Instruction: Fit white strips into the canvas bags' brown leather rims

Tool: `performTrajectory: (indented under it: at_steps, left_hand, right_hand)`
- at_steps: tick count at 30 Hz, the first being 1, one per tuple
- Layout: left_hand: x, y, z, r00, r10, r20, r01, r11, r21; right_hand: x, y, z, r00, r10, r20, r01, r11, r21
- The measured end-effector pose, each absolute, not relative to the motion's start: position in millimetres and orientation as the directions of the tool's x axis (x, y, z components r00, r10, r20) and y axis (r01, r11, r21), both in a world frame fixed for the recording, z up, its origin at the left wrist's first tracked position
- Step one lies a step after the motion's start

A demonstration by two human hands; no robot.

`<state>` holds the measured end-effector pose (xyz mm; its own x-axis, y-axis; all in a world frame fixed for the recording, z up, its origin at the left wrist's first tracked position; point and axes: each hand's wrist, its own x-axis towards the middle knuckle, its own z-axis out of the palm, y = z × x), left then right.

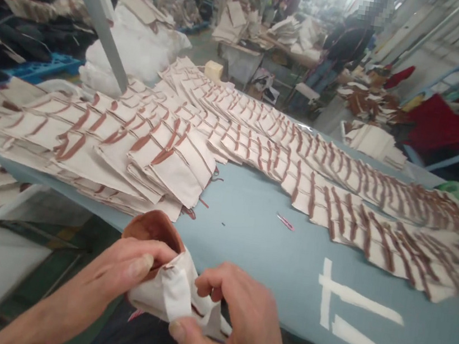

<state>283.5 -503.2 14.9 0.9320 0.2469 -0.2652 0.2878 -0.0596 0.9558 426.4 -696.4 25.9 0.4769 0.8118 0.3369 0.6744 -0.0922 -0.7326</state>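
Observation:
A cream cloth pouch (177,295) with a brown inside is held low at the table's near edge, above my lap. My left hand (128,266) grips its top rim, thumb outside and fingertips partly hidden in the brown opening. On its other side my right hand (240,314) has its thumb on a pale folded flap and its fingers curled against the cloth. A pile of cream cloth pieces with brown strips (151,156) lies just beyond my left hand. Farther right, more such pieces (326,207) overlap in long rows.
On the blue-grey tabletop (249,214) lie a small pink-handled tool (285,222), loose brown threads and white tape strips (364,302). A metal post (100,25) rises at the back left beside a white plastic bundle (140,47). Another person (342,51) stands in the background.

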Motion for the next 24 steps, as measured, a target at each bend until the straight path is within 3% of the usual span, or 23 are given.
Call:
performTrajectory:
  at_steps: [6,12,24]
  left_hand:
    - [293,-492,20,0.929,0.167,-0.331,0.331,0.031,0.943]
    - [295,-500,26,0.927,0.256,-0.275,0.325,-0.179,0.929]
    - [308,-513,41,0.965,0.231,-0.126,0.202,-0.343,0.917]
  right_hand:
    - [416,-690,25,0.560,0.740,0.373,0.662,-0.129,-0.738]
    - [416,-682,34,0.655,0.729,0.196,0.511,-0.237,-0.826]
    - [430,-683,42,0.549,0.801,0.240,0.585,-0.163,-0.794]
